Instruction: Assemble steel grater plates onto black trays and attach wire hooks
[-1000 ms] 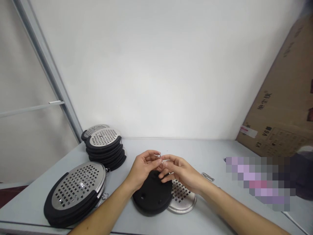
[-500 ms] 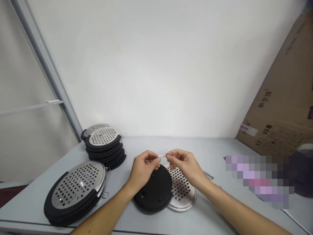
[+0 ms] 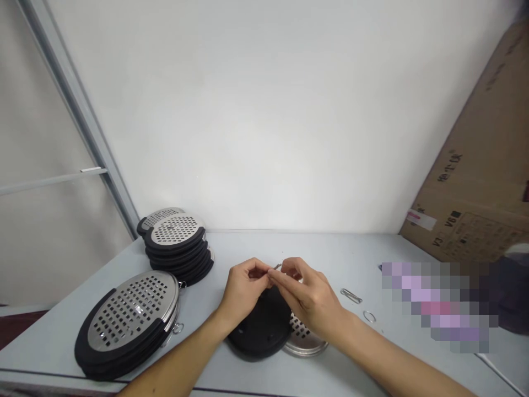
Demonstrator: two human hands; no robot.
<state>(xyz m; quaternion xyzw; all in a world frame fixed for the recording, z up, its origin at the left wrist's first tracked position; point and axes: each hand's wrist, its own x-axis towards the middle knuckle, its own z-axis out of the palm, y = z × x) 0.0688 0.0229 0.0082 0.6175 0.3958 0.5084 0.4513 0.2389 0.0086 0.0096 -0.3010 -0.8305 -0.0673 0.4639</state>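
My left hand [image 3: 247,282] is closed in a pinch above a round black disc [image 3: 264,325], gripping a small silver wire clip [image 3: 278,267], mostly covered by fingers. My right hand [image 3: 308,289] meets it fingertip to fingertip, pinching at the same spot; the metal ring it held a moment ago is hidden now. The black disc overlaps a round perforated metal plate [image 3: 303,344], partly behind my right hand. Right of my right hand, a loose wire clip [image 3: 351,296] and a metal ring [image 3: 369,316] lie on the table.
Black-rimmed perforated discs form a stack [image 3: 179,253] at the back left and a nearer stack [image 3: 132,314] at the front left, with rings hanging off. A cardboard box [image 3: 467,187] stands at the right, near a blurred purple patch [image 3: 433,303]. A white wall [image 3: 264,121] rises behind.
My right hand has moved left and turned so its fingertips meet those of my left hand. The metal pieces between them are now mostly covered. The loose clip and ring have come into fuller view.
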